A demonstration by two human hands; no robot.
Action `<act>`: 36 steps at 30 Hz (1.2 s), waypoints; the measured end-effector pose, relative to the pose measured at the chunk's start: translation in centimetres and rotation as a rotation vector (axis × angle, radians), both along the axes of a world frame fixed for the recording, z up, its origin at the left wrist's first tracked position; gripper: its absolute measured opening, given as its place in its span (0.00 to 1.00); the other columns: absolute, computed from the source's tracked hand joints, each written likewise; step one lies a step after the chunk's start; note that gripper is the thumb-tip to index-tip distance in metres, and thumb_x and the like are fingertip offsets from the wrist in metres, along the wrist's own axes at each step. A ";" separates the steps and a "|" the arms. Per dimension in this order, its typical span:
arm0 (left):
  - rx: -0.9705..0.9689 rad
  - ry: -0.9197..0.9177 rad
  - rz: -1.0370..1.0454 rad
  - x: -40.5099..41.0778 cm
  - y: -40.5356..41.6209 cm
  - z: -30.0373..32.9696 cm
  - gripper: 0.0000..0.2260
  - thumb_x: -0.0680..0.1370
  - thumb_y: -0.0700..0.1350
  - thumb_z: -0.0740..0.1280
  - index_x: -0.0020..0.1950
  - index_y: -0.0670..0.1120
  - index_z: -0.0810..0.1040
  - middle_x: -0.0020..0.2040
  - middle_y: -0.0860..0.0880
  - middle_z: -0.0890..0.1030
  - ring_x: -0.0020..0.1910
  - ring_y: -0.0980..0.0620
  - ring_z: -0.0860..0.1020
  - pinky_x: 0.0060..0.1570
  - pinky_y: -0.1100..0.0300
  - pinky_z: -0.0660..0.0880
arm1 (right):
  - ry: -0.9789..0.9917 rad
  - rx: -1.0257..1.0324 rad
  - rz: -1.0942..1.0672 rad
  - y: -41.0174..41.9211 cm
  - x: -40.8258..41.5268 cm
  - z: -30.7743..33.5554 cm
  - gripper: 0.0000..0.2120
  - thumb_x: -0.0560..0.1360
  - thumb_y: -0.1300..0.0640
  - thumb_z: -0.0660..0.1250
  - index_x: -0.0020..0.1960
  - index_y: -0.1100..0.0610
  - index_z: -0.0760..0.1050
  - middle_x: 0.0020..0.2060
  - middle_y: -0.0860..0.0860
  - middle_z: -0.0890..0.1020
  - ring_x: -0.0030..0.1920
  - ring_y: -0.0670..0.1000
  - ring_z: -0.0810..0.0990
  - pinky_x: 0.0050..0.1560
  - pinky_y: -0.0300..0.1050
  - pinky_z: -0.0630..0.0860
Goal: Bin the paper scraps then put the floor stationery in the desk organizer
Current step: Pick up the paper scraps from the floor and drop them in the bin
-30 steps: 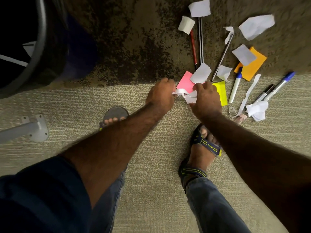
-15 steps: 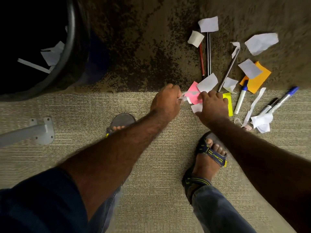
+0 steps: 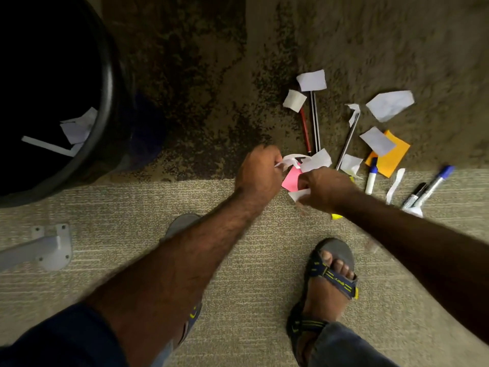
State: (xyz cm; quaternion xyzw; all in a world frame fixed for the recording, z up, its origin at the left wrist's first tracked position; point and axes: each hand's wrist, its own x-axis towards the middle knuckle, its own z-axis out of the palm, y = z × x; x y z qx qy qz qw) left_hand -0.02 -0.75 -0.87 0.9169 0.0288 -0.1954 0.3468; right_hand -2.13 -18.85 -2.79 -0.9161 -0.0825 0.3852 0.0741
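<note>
**First:** While the floor is read from nine o'clock across, a black bin [image 3: 107,83] is met first, with a few white scraps [image 3: 76,127] already lying inside it. A grey bracket [image 3: 50,247] is fixed to the carpet at about eight o'clock.

**Second:** And at the centre?

**First:** The left hand [image 3: 258,172] is seen closed in a fist on a curled white strip [image 3: 291,158]. Just to its three o'clock the right hand [image 3: 326,188] is closed as well, with a white scrap [image 3: 300,194] showing under it; a pink note [image 3: 291,178] sits between the two hands, and whether it is gripped cannot be told.

**Second:** What is left toward three o'clock?

**First:** Loose white pieces [image 3: 389,104] are scattered among pencils [image 3: 315,120], an orange note pad [image 3: 391,157], a white marker with a blue cap [image 3: 371,177] and two pens [image 3: 434,185]. No desk organizer is in view.

**Second:** What might be spoiled from here?

**First:** The held scraps could be dropped on the way to the bin, since they are light and only pinched, and the bin stands well apart. The pink note could be binned by mistake if it is swept up with the white paper. Scraps lying over the pencils could be missed, or a pencil dragged along with them.
</note>
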 end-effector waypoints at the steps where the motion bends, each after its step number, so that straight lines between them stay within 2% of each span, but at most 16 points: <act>1: -0.011 -0.011 0.024 0.3 -0.1 0.0 0.05 0.76 0.43 0.75 0.47 0.46 0.81 0.45 0.49 0.78 0.43 0.48 0.77 0.44 0.52 0.77 | -0.022 0.032 -0.024 0.0 0.6 0.3 0.13 0.70 0.40 0.73 0.49 0.46 0.81 0.43 0.49 0.84 0.47 0.55 0.84 0.42 0.46 0.79; 5: -0.035 -0.085 0.132 1.8 -0.5 0.8 0.05 0.75 0.44 0.77 0.46 0.47 0.82 0.41 0.51 0.78 0.40 0.48 0.79 0.39 0.59 0.74 | -0.193 0.147 -0.070 -0.3 3.4 2.6 0.13 0.71 0.38 0.74 0.48 0.46 0.84 0.39 0.52 0.84 0.41 0.55 0.83 0.36 0.44 0.73; 8: -0.062 -0.186 0.194 3.4 -0.5 1.8 0.07 0.74 0.45 0.78 0.46 0.47 0.82 0.41 0.51 0.79 0.39 0.50 0.78 0.38 0.62 0.70 | -0.314 0.230 -0.062 -0.3 5.5 4.9 0.13 0.73 0.39 0.74 0.40 0.48 0.80 0.32 0.48 0.80 0.35 0.52 0.79 0.30 0.44 0.68; 11: -0.067 -0.271 0.201 5.0 -0.1 2.5 0.06 0.74 0.44 0.78 0.46 0.47 0.81 0.43 0.49 0.83 0.41 0.48 0.81 0.39 0.62 0.71 | -0.401 0.310 -0.047 0.1 7.4 7.0 0.12 0.72 0.42 0.76 0.41 0.50 0.80 0.34 0.49 0.82 0.36 0.52 0.82 0.33 0.48 0.74; 14: -0.087 -0.350 0.191 6.5 0.4 3.6 0.06 0.73 0.43 0.77 0.45 0.45 0.81 0.41 0.46 0.83 0.40 0.46 0.81 0.39 0.57 0.75 | -0.468 0.382 -0.012 0.3 9.3 9.0 0.11 0.72 0.42 0.75 0.44 0.49 0.82 0.37 0.48 0.84 0.38 0.52 0.83 0.36 0.50 0.78; 17: -0.140 -0.369 0.235 8.1 0.7 5.2 0.07 0.74 0.43 0.78 0.43 0.46 0.81 0.38 0.49 0.81 0.38 0.47 0.80 0.39 0.54 0.77 | -0.551 0.440 0.042 0.1 11.0 10.7 0.10 0.73 0.41 0.74 0.42 0.47 0.82 0.33 0.42 0.78 0.36 0.46 0.80 0.34 0.43 0.70; 20: -0.163 -0.400 0.277 9.7 1.1 7.6 0.07 0.75 0.46 0.78 0.44 0.48 0.81 0.35 0.54 0.79 0.36 0.52 0.79 0.36 0.58 0.76 | -0.657 0.473 0.032 0.0 12.5 12.4 0.09 0.72 0.43 0.78 0.43 0.47 0.84 0.31 0.36 0.72 0.33 0.41 0.74 0.33 0.29 0.63; 23: -0.159 -0.445 0.297 10.5 1.8 10.4 0.07 0.74 0.48 0.77 0.42 0.49 0.80 0.33 0.55 0.79 0.33 0.55 0.78 0.34 0.58 0.78 | -0.714 0.567 0.047 0.6 13.7 14.5 0.09 0.73 0.41 0.75 0.43 0.46 0.82 0.33 0.36 0.76 0.38 0.38 0.79 0.35 0.30 0.70; 25: -0.131 -0.459 0.299 10.8 2.6 12.2 0.09 0.75 0.51 0.77 0.43 0.49 0.80 0.36 0.54 0.81 0.35 0.55 0.80 0.35 0.57 0.79 | -0.744 0.627 0.044 1.3 14.5 15.8 0.09 0.74 0.41 0.74 0.44 0.46 0.82 0.34 0.37 0.80 0.40 0.37 0.81 0.35 0.31 0.72; 27: -0.064 -0.459 0.301 11.1 3.5 13.8 0.10 0.75 0.53 0.77 0.43 0.51 0.80 0.38 0.54 0.81 0.37 0.54 0.81 0.35 0.58 0.79 | -0.779 0.662 0.025 2.1 15.2 17.0 0.11 0.72 0.39 0.74 0.43 0.46 0.81 0.34 0.39 0.82 0.38 0.37 0.81 0.31 0.30 0.71; 30: 0.004 -0.465 0.355 11.1 5.2 15.8 0.10 0.74 0.51 0.78 0.40 0.53 0.79 0.38 0.55 0.80 0.37 0.56 0.80 0.32 0.61 0.75 | -0.841 0.646 0.029 3.9 16.0 18.3 0.13 0.70 0.36 0.74 0.42 0.45 0.80 0.32 0.41 0.81 0.36 0.38 0.81 0.27 0.33 0.70; 33: 0.027 -0.490 0.399 10.2 7.3 17.3 0.09 0.73 0.51 0.78 0.40 0.51 0.80 0.36 0.55 0.80 0.36 0.54 0.80 0.33 0.60 0.75 | -0.866 0.697 0.043 6.1 16.4 19.1 0.10 0.71 0.42 0.78 0.42 0.45 0.80 0.31 0.40 0.79 0.37 0.38 0.81 0.29 0.31 0.71; 36: 0.037 -0.497 0.451 9.2 9.7 18.7 0.11 0.73 0.54 0.79 0.39 0.51 0.80 0.33 0.56 0.79 0.34 0.56 0.80 0.31 0.61 0.75 | -0.864 0.743 0.051 8.8 16.8 19.5 0.12 0.71 0.44 0.80 0.42 0.49 0.81 0.32 0.43 0.81 0.36 0.41 0.80 0.29 0.34 0.70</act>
